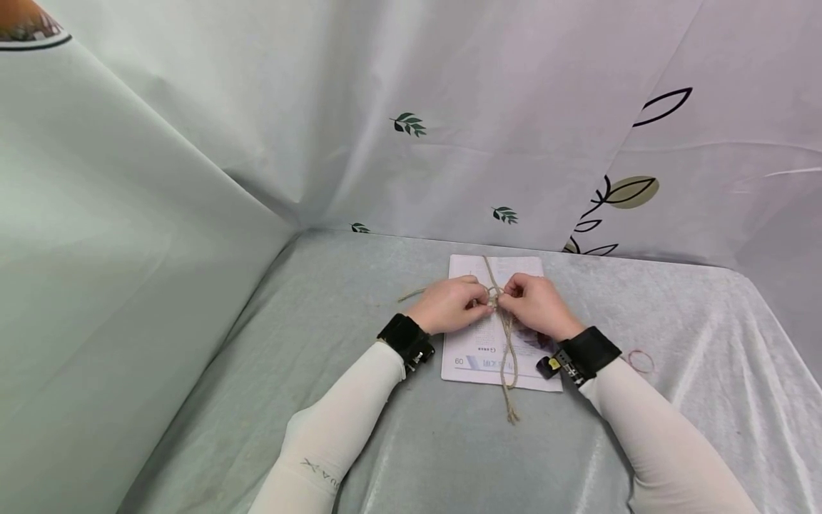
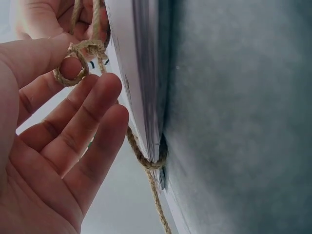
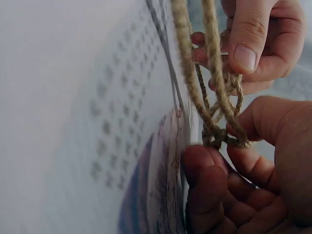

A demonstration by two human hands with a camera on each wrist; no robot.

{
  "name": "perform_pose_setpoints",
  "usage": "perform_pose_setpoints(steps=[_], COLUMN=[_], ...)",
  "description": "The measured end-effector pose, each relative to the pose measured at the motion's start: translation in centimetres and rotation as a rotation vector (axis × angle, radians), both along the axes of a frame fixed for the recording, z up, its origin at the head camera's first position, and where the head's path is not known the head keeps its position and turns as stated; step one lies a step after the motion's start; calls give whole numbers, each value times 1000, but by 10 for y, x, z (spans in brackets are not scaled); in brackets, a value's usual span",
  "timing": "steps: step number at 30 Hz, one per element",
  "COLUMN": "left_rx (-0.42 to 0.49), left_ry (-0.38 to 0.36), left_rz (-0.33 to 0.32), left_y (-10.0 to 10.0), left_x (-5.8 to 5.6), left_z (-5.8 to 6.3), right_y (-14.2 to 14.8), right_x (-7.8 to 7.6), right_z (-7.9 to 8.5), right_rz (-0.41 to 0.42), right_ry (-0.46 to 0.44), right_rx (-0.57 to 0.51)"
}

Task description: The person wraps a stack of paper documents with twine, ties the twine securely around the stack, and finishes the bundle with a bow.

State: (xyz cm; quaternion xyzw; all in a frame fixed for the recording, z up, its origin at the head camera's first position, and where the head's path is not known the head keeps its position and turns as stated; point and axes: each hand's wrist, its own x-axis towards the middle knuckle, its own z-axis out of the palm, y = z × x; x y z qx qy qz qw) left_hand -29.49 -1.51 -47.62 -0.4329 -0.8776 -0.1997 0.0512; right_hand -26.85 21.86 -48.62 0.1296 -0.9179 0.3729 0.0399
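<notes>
A flat stack of printed paper lies on the cloth-covered table, with twine passing around it. Over its upper half, my left hand pinches a small twine loop between thumb and index finger; the other fingers are spread loosely. Close by on the right, my right hand pinches the twine beside a knot above the paper. A long twine loop and a frayed end hang toward the near edge of the stack. Another twine end sticks out left, behind my left hand.
A thin reddish ring lies on the grey table cloth next to my right forearm. Pale curtains with leaf prints rise behind the table and on the left. Black straps with small cameras sit on both wrists.
</notes>
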Motion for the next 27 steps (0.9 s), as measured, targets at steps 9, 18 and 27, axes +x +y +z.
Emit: perform_pose_setpoints(steps=[9,18,27], left_rx=[-1,-9,-22], left_ry=[11,1,-13], left_rz=[-12,1,6], left_y=[1,0,-1], left_x=[1,1,0], left_z=[-1,-1,-1], right_y=[-1,0,1], right_x=[0,-2,-2], right_z=[0,-3,0], right_rz=[-25,18,19], right_ry=[45,35,6], right_rx=[-25,-23,-13])
